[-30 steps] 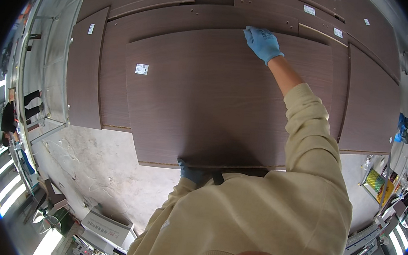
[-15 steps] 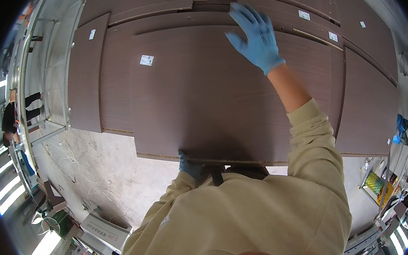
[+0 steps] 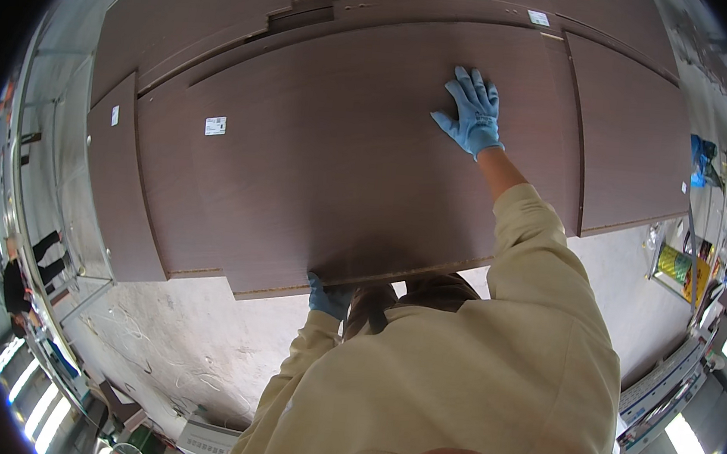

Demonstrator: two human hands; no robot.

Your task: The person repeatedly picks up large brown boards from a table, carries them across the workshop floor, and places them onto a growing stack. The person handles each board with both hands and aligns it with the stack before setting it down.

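Note:
A large dark brown wooden panel lies on top of other panels in front of me, a white label on its left part. At its near edge my left hand, in a blue glove, grips the board, thumb at the rim and the other fingers mostly hidden. My right hand, gloved in blue too, is spread flat on the panel's right upper area, holding nothing.
More brown panels lie around it: one at the left, one at the right, others behind. A metal frame runs along the left. Pale floor shows below the panels. At far left is another person.
My right hand has come down from above the panel's far edge and now lies nearer on its surface. My left hand still grips the near edge. The whole view has tilted.

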